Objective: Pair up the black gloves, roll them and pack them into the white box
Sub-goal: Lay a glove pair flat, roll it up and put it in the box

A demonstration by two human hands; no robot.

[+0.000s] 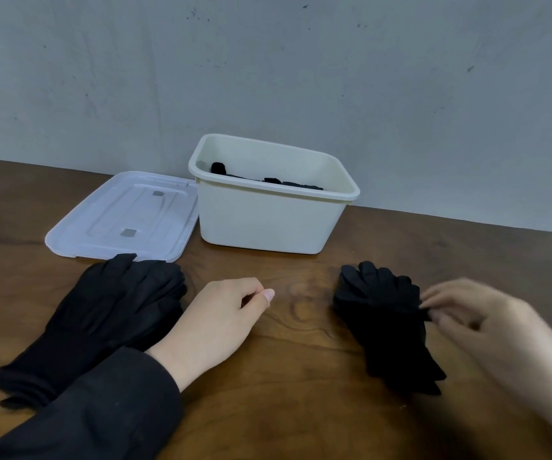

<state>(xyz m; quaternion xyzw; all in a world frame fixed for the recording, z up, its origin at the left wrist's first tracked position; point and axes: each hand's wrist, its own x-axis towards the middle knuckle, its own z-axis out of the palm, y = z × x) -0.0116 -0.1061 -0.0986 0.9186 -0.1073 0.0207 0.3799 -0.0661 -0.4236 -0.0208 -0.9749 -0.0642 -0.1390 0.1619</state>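
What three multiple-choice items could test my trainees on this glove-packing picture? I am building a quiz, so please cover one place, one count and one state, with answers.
1. Where does the clear lid lie?
A. On the white box
B. On the table left of the white box
C. Under the right hand

2. How many piles of black gloves lie on the table?
A. One
B. Two
C. Four

3. What is the right hand doing?
A. Pinching the right glove pile
B. Lifting the box
C. Resting flat

Answers: 1 B, the lid lies flat beside the box. 2 B, the left glove pile and the right one. 3 A, its fingertips grip the pile's edge.
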